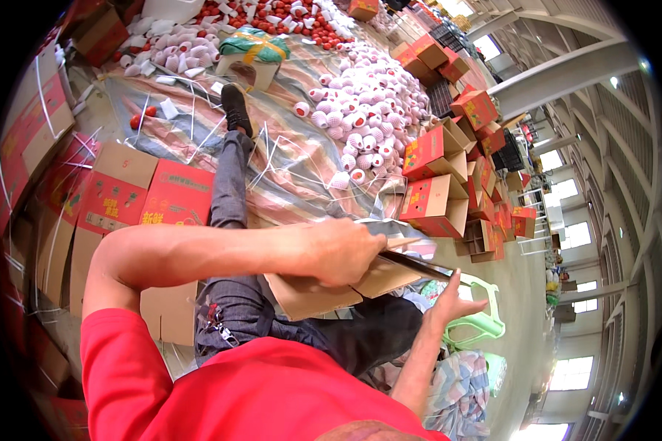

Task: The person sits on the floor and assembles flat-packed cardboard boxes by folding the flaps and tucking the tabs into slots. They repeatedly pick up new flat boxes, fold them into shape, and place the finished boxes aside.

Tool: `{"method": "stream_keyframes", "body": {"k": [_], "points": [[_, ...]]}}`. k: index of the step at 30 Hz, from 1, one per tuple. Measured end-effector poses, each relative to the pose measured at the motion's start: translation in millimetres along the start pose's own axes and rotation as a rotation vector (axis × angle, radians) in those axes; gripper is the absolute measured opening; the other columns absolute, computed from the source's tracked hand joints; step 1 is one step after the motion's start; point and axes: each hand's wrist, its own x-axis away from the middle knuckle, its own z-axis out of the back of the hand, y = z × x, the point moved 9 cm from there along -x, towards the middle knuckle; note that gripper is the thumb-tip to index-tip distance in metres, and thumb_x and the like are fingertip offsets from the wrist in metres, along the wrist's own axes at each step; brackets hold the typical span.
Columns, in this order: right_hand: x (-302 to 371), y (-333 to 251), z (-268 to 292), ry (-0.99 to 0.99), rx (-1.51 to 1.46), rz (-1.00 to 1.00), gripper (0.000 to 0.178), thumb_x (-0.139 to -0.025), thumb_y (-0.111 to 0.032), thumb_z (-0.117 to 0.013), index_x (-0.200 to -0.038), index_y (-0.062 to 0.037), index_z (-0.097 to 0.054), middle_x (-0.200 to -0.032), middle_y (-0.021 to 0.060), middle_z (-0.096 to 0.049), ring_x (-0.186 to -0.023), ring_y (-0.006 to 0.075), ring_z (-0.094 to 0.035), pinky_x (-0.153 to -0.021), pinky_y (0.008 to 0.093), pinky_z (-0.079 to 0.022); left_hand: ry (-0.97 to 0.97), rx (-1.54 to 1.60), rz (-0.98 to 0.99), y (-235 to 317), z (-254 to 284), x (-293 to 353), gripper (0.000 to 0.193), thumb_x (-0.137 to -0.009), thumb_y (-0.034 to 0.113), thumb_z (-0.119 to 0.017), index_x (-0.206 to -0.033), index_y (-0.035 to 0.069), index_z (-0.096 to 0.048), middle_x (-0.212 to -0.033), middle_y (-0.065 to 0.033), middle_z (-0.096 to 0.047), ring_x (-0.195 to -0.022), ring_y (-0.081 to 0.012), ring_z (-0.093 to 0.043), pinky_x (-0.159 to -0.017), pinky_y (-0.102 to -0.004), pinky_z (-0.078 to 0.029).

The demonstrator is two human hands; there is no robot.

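Above my lap is a brown cardboard box (312,298), partly folded, with its flaps toward me and a dark narrow gap along its right part. My left hand (338,251) reaches across from the left and is closed on the box's upper edge, its knuckles up. What lies under those fingers is hidden. At the right end of the box, my right hand (450,303) has its fingers stretched and thumb apart, a fingertip at the flap's corner. The box's far side is mostly hidden by my left hand and forearm.
Flattened red cartons (176,192) lie to my left. Ahead, a striped tarp (294,191) bears a heap of fruit in white foam nets (368,110) and a stool (254,62) with a green-covered top. Open red cartons (434,202) and a light-green plastic stool (485,320) stand at right.
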Motion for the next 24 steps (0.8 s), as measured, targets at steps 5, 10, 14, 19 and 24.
{"method": "stream_keyframes", "body": {"k": [5,10,14,19,24], "points": [[49.1,6.9,-12.5,-0.217,-0.602,-0.458,0.083,-0.094,-0.028,-0.082,-0.156,0.0005,-0.035,-0.157,0.0234,-0.042,-0.141,0.0347,-0.049,-0.113,0.0576,-0.049,-0.015,0.078,-0.04,9.9,-8.3,3.7,0.046,-0.091,0.017,-0.07,-0.13,-0.006,-0.059,-0.111,-0.0291,-0.074,-0.104,-0.0477,-0.072,-0.09,-0.0549,-0.057],[76.8,34.9,-50.4,-0.662,-0.691,-0.889,0.052,-0.101,-0.023,-0.056,-0.148,-0.0032,-0.047,-0.142,0.0208,-0.057,-0.133,0.0411,-0.057,-0.105,0.0657,-0.052,-0.038,0.227,-0.107,17.2,-12.9,1.3,0.077,-0.089,0.015,-0.072,-0.158,0.0,-0.042,-0.133,-0.0297,-0.066,-0.122,-0.0443,-0.066,-0.101,-0.0512,-0.053],[28.7,-3.2,-68.7,-1.025,-0.58,-0.495,0.05,-0.094,-0.006,-0.054,-0.143,0.0008,-0.052,-0.136,0.016,-0.064,-0.123,0.03,-0.067,-0.105,0.0432,-0.057,0.006,0.204,-0.228,9.0,-26.1,-1.2,0.096,-0.088,0.014,-0.073,-0.169,0.005,-0.021,-0.145,-0.0301,-0.058,-0.132,-0.044,-0.06,-0.109,-0.0506,-0.049],[-12.1,-77.0,-67.5,-1.284,-0.382,-0.208,0.065,-0.089,-0.003,-0.052,-0.154,0.002,-0.043,-0.138,0.0185,-0.062,-0.123,0.0284,-0.067,-0.102,0.0426,-0.058,0.133,0.379,-0.069,-1.3,51.8,29.4,0.088,-0.083,0.003,-0.06,-0.164,-0.005,-0.026,-0.142,-0.0351,-0.059,-0.131,-0.0495,-0.059,-0.112,-0.0524,-0.046],[14.4,-93.6,-104.5,-1.488,-0.052,0.26,0.075,-0.093,-0.006,-0.049,-0.165,0.0021,-0.03,-0.159,0.0187,-0.049,-0.146,0.0303,-0.048,-0.121,0.0379,-0.038,0.491,0.453,-0.052,-63.5,57.1,32.7,0.057,-0.087,0.007,-0.058,-0.143,-0.006,-0.054,-0.148,-0.0382,-0.053,-0.137,-0.0503,-0.054,-0.118,-0.05,-0.043]]}}
